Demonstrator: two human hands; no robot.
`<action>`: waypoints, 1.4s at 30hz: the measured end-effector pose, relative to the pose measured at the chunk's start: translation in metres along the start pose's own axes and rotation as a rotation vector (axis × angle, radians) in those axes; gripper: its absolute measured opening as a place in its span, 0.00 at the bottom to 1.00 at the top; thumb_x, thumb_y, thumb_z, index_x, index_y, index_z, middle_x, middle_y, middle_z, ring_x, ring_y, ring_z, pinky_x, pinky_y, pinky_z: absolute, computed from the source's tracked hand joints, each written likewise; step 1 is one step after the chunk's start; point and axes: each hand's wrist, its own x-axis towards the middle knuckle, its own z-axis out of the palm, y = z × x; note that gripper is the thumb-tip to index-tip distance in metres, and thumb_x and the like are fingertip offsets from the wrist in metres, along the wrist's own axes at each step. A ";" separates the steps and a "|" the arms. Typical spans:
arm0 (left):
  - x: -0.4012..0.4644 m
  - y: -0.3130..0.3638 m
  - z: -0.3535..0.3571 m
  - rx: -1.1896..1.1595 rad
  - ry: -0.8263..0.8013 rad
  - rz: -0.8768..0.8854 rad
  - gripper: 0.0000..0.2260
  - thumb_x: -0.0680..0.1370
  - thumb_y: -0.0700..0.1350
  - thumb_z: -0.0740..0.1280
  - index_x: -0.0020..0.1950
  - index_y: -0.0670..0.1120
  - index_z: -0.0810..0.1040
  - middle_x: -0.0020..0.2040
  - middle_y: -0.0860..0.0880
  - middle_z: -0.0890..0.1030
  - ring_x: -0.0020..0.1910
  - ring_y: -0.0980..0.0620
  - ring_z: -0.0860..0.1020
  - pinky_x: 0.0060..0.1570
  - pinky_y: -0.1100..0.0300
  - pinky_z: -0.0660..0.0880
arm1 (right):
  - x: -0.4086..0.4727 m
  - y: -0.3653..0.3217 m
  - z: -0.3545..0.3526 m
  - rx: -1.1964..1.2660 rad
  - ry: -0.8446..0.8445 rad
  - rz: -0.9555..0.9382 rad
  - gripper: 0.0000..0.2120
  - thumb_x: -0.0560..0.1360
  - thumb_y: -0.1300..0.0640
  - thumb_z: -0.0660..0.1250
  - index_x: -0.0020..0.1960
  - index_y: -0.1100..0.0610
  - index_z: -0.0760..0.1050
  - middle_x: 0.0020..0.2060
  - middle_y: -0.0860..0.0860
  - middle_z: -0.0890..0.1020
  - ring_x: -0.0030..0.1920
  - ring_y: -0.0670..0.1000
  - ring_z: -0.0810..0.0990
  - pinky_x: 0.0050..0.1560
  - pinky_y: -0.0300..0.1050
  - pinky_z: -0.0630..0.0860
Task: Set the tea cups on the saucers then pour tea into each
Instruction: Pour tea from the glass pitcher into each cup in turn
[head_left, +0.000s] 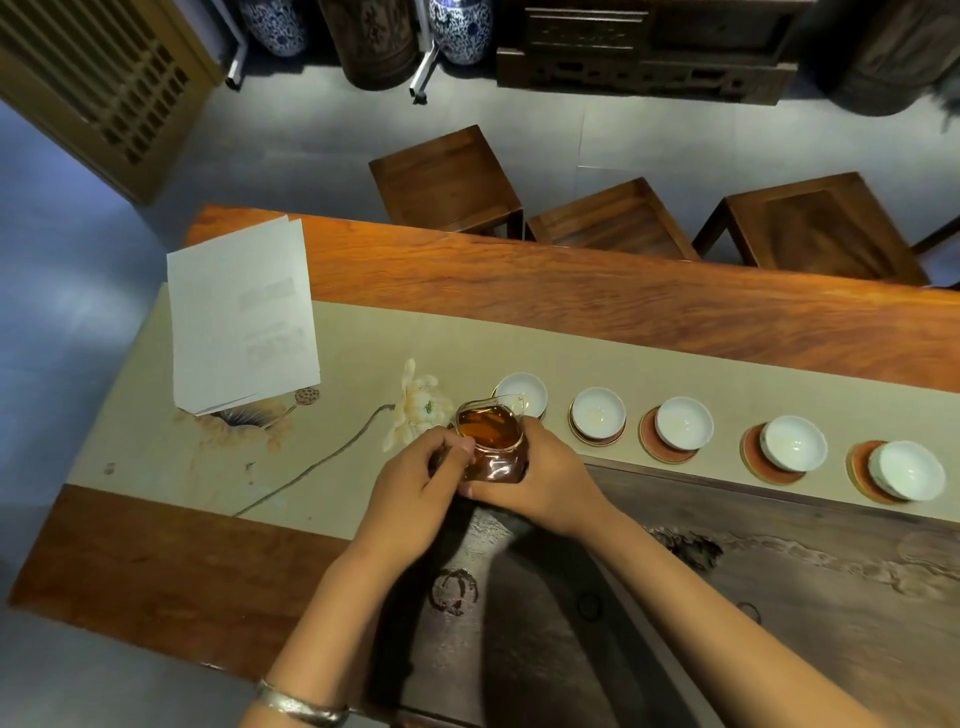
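Note:
A glass pitcher (488, 441) full of amber tea is held between both hands, its spout over the rim of the leftmost cup (520, 393). My left hand (415, 493) grips the pitcher's left side and my right hand (550, 480) wraps its right side and base. Several white tea cups stand in a row on round brown saucers along the beige runner: the second cup (597, 412), the third cup (683, 422), the fourth cup (794, 443) and the fifth cup (908, 469). A saucer (758, 462) shows under the fourth cup.
White sheets of paper (241, 317) lie at the runner's (363, 343) left end. A dark carved tea tray (779, 571) fills the near right. Three wooden stools, one a middle stool (613, 221), stand beyond the table's far edge.

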 end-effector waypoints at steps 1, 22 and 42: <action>0.000 0.000 0.000 -0.002 0.002 0.001 0.10 0.80 0.50 0.63 0.40 0.60 0.77 0.40 0.62 0.81 0.41 0.63 0.79 0.38 0.74 0.68 | 0.000 0.001 0.000 0.001 -0.005 0.007 0.32 0.61 0.38 0.79 0.58 0.36 0.66 0.52 0.37 0.76 0.51 0.34 0.75 0.52 0.29 0.70; 0.006 0.002 -0.003 0.018 -0.019 -0.043 0.08 0.80 0.53 0.62 0.42 0.59 0.77 0.42 0.62 0.82 0.43 0.64 0.79 0.40 0.65 0.70 | 0.005 0.004 0.000 0.004 -0.024 0.024 0.37 0.62 0.36 0.77 0.65 0.46 0.69 0.55 0.40 0.77 0.54 0.40 0.76 0.52 0.31 0.70; 0.004 -0.003 -0.001 -0.004 -0.029 -0.046 0.08 0.78 0.57 0.61 0.45 0.59 0.78 0.44 0.62 0.82 0.44 0.64 0.79 0.42 0.64 0.71 | 0.005 0.005 0.002 -0.011 -0.034 0.053 0.39 0.61 0.33 0.76 0.66 0.49 0.70 0.55 0.39 0.78 0.53 0.39 0.76 0.51 0.29 0.70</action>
